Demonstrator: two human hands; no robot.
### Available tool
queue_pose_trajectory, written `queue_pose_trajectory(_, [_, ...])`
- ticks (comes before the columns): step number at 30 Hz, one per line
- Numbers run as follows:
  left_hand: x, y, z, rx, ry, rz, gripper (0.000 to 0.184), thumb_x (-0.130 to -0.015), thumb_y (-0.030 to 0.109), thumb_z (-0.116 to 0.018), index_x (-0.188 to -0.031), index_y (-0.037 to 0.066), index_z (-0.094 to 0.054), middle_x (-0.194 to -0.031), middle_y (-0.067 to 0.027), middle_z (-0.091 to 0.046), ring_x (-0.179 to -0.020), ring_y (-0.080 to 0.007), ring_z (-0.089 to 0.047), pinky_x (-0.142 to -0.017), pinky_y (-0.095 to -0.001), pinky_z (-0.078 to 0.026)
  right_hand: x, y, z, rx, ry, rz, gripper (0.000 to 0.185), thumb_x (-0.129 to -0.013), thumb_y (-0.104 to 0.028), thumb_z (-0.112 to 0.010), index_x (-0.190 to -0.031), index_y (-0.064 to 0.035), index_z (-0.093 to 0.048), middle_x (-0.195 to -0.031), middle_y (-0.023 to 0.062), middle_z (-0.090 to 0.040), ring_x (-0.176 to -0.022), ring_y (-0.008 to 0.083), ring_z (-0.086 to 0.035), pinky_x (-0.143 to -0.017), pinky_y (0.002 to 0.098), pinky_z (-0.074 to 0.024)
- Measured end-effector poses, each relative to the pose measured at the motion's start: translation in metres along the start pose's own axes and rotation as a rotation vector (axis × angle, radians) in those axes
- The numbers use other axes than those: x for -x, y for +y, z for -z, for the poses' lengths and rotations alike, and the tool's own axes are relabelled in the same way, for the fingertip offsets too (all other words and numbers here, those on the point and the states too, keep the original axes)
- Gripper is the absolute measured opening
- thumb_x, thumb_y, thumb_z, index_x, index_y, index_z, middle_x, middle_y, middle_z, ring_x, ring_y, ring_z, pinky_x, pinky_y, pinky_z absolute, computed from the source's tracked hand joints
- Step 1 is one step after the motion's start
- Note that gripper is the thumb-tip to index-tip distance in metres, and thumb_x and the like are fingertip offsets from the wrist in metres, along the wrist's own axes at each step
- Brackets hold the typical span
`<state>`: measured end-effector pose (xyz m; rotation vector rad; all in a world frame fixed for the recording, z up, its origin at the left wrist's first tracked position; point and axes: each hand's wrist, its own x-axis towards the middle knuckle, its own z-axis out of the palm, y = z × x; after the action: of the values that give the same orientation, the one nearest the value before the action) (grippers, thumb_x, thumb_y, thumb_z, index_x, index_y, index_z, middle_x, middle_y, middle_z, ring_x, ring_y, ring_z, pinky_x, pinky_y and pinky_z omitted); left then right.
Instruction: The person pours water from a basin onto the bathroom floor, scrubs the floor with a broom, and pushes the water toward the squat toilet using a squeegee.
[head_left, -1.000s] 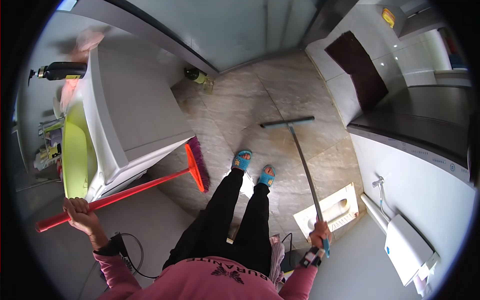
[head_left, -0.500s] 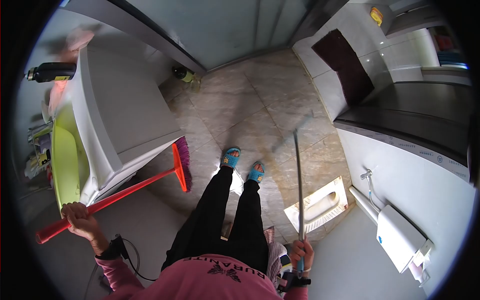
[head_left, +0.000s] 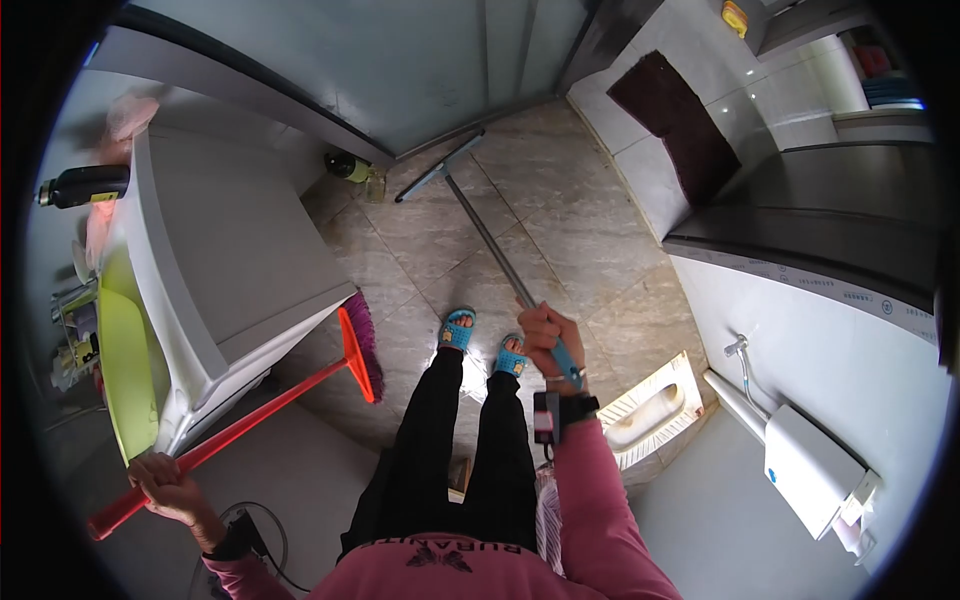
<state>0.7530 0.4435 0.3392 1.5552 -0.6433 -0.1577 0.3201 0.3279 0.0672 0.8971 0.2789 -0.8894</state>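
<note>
My left hand (head_left: 167,489) is wrapped round the red handle of a broom (head_left: 262,412). The broom's purple bristles (head_left: 368,345) are beside the front corner of the white cabinet. My right hand (head_left: 549,338) grips the blue end of a grey-handled squeegee (head_left: 484,232), out in front of my body. The squeegee's blade (head_left: 440,166) lies tilted across the tiled floor, close to the glass door and a dark green bottle (head_left: 347,167).
A squat toilet (head_left: 652,412) is set in the floor at the right, below a white cistern (head_left: 812,468). A white cabinet (head_left: 235,245) with a green basin (head_left: 125,350) stands at the left. A dark mat (head_left: 680,125) lies beyond the doorway. Blue slippers (head_left: 457,329) are on my feet.
My right hand has moved forward and inward with the squeegee, and its blade has swung to the far left near the glass door. My left hand has lowered slightly, still holding the broom.
</note>
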Motion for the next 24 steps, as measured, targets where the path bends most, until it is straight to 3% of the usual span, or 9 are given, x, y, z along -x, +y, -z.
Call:
queue_pose_trajectory(4, [0.005, 0.001, -0.008, -0.026, 0.002, -0.011, 0.037, -0.088, 0.017, -0.041, -0.056, 0.013, -0.024, -0.049, 0.0050, -0.016, -0.041, -0.0045, -0.016, -0.038, -0.0205, -0.015, -0.037, -0.075, -0.001, 0.000, -0.089, -0.088, 0.024, -0.088, -0.014, -0.039, -0.096, 0.0077, -0.038, -0.068, 0.0016, -0.040, -0.046, 0.0050, -0.037, -0.035, 0.0170, -0.0330])
queue_pose_trajectory(6, [0.009, 0.002, -0.008, -0.034, -0.005, -0.016, 0.037, -0.089, 0.017, -0.041, -0.056, 0.013, -0.024, -0.049, 0.0049, -0.016, -0.041, -0.0045, -0.016, -0.038, -0.0204, -0.015, -0.046, -0.108, -0.018, -0.025, -0.037, -0.062, 0.030, -0.086, -0.011, -0.039, -0.106, 0.0097, -0.029, -0.070, 0.0041, -0.040, -0.042, 0.0058, -0.040, -0.032, 0.0178, -0.0354])
queue_pose_trajectory(9, [0.017, 0.002, -0.012, -0.037, -0.052, -0.041, 0.035, -0.087, 0.017, -0.044, -0.057, 0.013, -0.026, -0.050, 0.0050, -0.019, -0.041, -0.0039, -0.018, -0.038, -0.0195, -0.017, -0.043, -0.140, -0.051, -0.029, -0.004, -0.150, 0.014, -0.087, -0.013, -0.039, -0.080, -0.0006, -0.038, -0.058, 0.0002, -0.040, -0.040, 0.0070, -0.036, -0.034, 0.0179, -0.0357])
queue_pose_trajectory(12, [0.026, 0.004, -0.017, -0.046, -0.042, -0.031, 0.035, -0.089, 0.018, -0.041, -0.058, 0.013, -0.026, -0.049, 0.0049, -0.017, -0.042, -0.0046, -0.016, -0.038, -0.0204, -0.016, -0.030, -0.174, -0.049, 0.165, -0.149, -0.213, 0.014, -0.087, -0.013, -0.038, -0.080, -0.0013, -0.039, -0.057, -0.0001, -0.039, -0.040, 0.0068, -0.037, -0.035, 0.0181, -0.0350])
queue_pose_trajectory(14, [0.032, 0.005, -0.022, -0.076, -0.006, -0.040, 0.036, -0.089, 0.019, -0.041, -0.057, 0.013, -0.026, -0.049, 0.0050, -0.017, -0.041, -0.0047, -0.015, -0.038, -0.0204, -0.016, -0.010, -0.201, -0.034, 0.113, -0.246, -0.167, 0.014, -0.088, -0.013, -0.038, -0.080, -0.0015, -0.039, -0.058, 0.0003, -0.040, -0.040, 0.0066, -0.037, -0.036, 0.0184, -0.0343])
queue_pose_trajectory(19, [0.043, 0.001, -0.041, -0.106, -0.077, -0.042, 0.037, -0.089, 0.019, -0.041, -0.056, 0.013, -0.025, -0.049, 0.0049, -0.016, -0.041, -0.0051, -0.015, -0.038, -0.0213, -0.016, -0.001, -0.205, -0.002, -0.077, -0.325, -0.070, 0.015, -0.088, -0.014, -0.038, -0.081, -0.0008, -0.039, -0.061, 0.0021, -0.041, -0.043, 0.0063, -0.039, -0.035, 0.0183, -0.0341])
queue_pose_trajectory(22, [0.049, 0.003, -0.048, -0.087, -0.121, -0.049, 0.037, -0.089, 0.018, -0.040, -0.056, 0.013, -0.025, -0.048, 0.0048, -0.017, -0.041, -0.0054, -0.015, -0.038, -0.0221, -0.015, -0.002, -0.165, 0.032, -0.167, -0.257, 0.116, 0.013, -0.085, -0.012, -0.041, -0.081, -0.0004, -0.041, -0.059, 0.0008, -0.039, -0.041, 0.0057, -0.035, -0.034, 0.0172, -0.0313])
queue_pose_trajectory(23, [0.051, 0.003, -0.048, -0.091, -0.131, -0.058, 0.037, -0.089, 0.018, -0.040, -0.057, 0.013, -0.025, -0.048, 0.0048, -0.017, -0.041, -0.0054, -0.015, -0.038, -0.0221, -0.016, 0.006, -0.154, 0.047, -0.248, -0.305, 0.132, 0.011, -0.084, -0.010, -0.042, -0.078, -0.0014, -0.039, -0.059, 0.0018, -0.038, -0.041, 0.0080, -0.037, -0.031, 0.0191, -0.0326])
queue_pose_trajectory(24, [0.054, 0.003, -0.049, -0.093, -0.142, -0.064, 0.036, -0.089, 0.018, -0.040, -0.057, 0.013, -0.025, -0.048, 0.0048, -0.017, -0.040, -0.0053, -0.015, -0.038, -0.0222, -0.016, 0.018, -0.147, 0.064, -0.243, -0.376, 0.163, 0.012, -0.085, -0.012, -0.042, -0.081, 0.0000, -0.041, -0.059, -0.0001, -0.038, -0.042, 0.0046, -0.033, -0.034, 0.0174, -0.0304])
